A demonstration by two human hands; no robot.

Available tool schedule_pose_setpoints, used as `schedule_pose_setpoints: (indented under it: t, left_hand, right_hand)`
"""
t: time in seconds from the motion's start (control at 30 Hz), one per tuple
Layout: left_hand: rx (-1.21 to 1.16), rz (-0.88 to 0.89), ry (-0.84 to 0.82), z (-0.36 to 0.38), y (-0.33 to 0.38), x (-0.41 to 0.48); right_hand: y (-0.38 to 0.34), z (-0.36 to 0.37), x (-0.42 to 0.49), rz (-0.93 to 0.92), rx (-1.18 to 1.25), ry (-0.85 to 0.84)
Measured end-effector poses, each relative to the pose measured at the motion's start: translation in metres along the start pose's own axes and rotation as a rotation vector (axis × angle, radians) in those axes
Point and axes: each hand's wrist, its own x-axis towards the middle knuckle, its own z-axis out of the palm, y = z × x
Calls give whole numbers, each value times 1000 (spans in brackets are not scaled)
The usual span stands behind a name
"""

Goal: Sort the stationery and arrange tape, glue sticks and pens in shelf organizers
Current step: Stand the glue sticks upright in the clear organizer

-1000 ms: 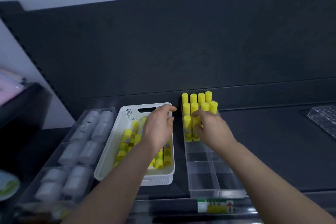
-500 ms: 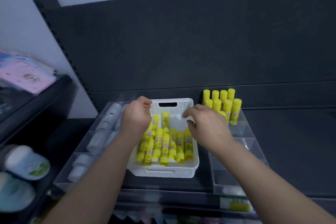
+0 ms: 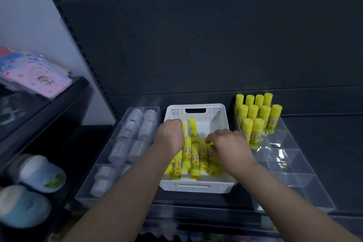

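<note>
Glue sticks (image 3: 194,157) fill the basket (image 3: 196,186) under left hand (image 3: 170,137) and right hand (image 3: 228,148), grips unclear.

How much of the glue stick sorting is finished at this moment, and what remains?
Done: about ten upright yellow glue sticks stand in the back of the clear plastic divided organizer. In hand: the left hand and right hand reach into the white perforated plastic basket; whether they grip anything is unclear. Left: several loose yellow glue sticks lie there, and the organizer's nearer compartments look empty.
</note>
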Motion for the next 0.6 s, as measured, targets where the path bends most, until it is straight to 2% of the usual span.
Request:
schedule_pose_setpoints:
  t: [0.17,0.3,0.4,0.5,0.6]
  left_hand:
    - [59,43,-52,5,8,2]
    - [-154,48,71,-7,2,7]
    - [-298,49,190,-21,-15,9]
    - [-444,32,158,-29,-37,10]
    - [-487,24,157,-30,-50,11]
  right_hand:
    - [0,-2,1,16,-3,-28]
    - [-11,-5,14,73,65,-26]
    - [-26,0,36,162,177,-141]
    - [-45,12,55,229,184,-298]
    - [-63,22,66,285,94,-310]
